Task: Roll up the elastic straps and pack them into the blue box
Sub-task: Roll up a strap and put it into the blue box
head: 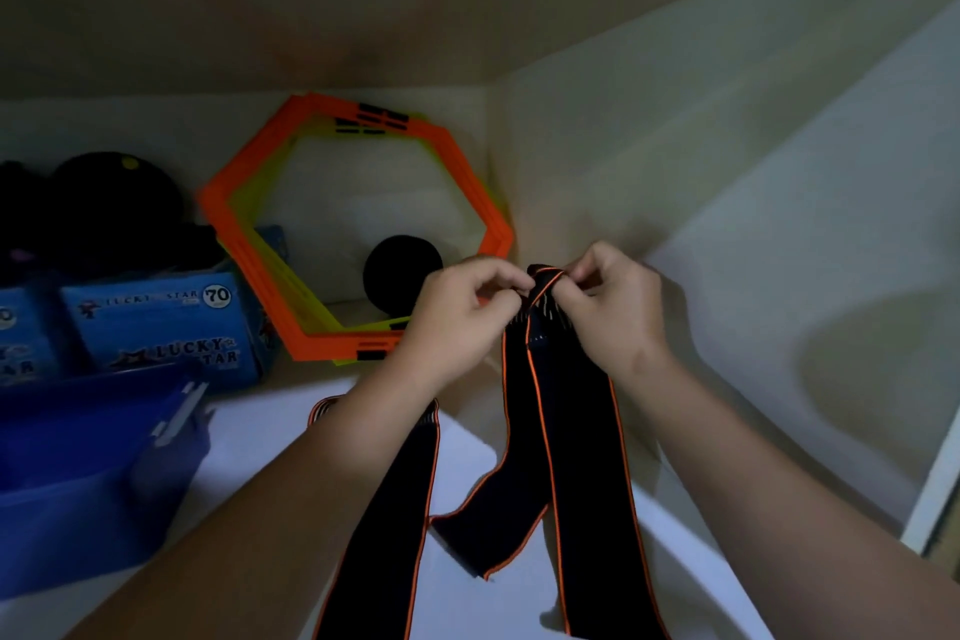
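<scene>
A black elastic strap with orange edges (563, 431) hangs down from both my hands at the centre of the view. My left hand (457, 312) and my right hand (608, 307) pinch its top end, which is folded over between the fingertips. A second black strap with orange edges (384, 525) lies flat on the white surface under my left forearm. The blue box (78, 483) stands open at the left edge, apart from both hands.
Orange and yellow hexagonal rings (311, 224) lean against the back wall. A black ball (400, 276) sits behind my left hand. Blue printed cartons (161, 327) and dark gear (104, 208) fill the back left. A white wall closes the right side.
</scene>
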A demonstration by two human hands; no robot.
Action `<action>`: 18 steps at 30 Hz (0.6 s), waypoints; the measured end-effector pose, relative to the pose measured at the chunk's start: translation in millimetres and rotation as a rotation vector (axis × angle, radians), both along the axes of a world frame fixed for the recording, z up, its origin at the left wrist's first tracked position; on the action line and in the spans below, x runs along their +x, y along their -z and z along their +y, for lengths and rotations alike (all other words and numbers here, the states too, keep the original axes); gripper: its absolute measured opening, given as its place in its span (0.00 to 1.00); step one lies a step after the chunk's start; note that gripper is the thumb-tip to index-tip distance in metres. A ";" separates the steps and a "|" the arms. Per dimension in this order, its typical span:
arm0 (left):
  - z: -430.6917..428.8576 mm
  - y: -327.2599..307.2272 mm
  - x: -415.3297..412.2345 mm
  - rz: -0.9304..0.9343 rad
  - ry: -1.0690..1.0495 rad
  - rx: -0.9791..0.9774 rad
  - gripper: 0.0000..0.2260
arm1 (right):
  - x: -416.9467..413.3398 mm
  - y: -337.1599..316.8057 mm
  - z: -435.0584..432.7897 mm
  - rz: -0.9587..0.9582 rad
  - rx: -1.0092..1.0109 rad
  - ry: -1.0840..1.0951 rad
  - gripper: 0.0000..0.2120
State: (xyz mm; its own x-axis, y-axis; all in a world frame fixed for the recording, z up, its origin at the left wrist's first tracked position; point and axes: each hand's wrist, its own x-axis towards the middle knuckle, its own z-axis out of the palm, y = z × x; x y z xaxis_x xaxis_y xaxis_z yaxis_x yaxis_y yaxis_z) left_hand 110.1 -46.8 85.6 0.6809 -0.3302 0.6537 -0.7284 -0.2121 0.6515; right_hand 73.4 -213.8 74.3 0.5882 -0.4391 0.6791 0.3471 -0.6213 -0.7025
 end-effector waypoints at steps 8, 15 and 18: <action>-22.3 -3.4 6.0 -0.015 -0.041 0.200 0.30 | -12.0 -13.6 2.4 -0.094 -0.246 0.076 0.09; -34.0 -14.4 -5.3 -0.001 -0.038 -0.001 0.20 | -15.8 -23.8 -8.7 0.092 -0.312 -0.044 0.16; -35.5 -21.7 -5.7 -0.062 -0.032 -0.009 0.20 | -16.5 -34.1 -9.7 0.116 -0.389 -0.085 0.13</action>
State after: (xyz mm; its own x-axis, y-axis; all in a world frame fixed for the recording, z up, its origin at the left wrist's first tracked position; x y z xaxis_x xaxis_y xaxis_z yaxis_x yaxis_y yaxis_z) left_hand 104.4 -82.3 107.3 0.6494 -0.3026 0.6977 -0.7601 -0.2302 0.6076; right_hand 56.9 -223.5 108.4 0.6937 -0.1094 0.7119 0.3412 -0.8205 -0.4586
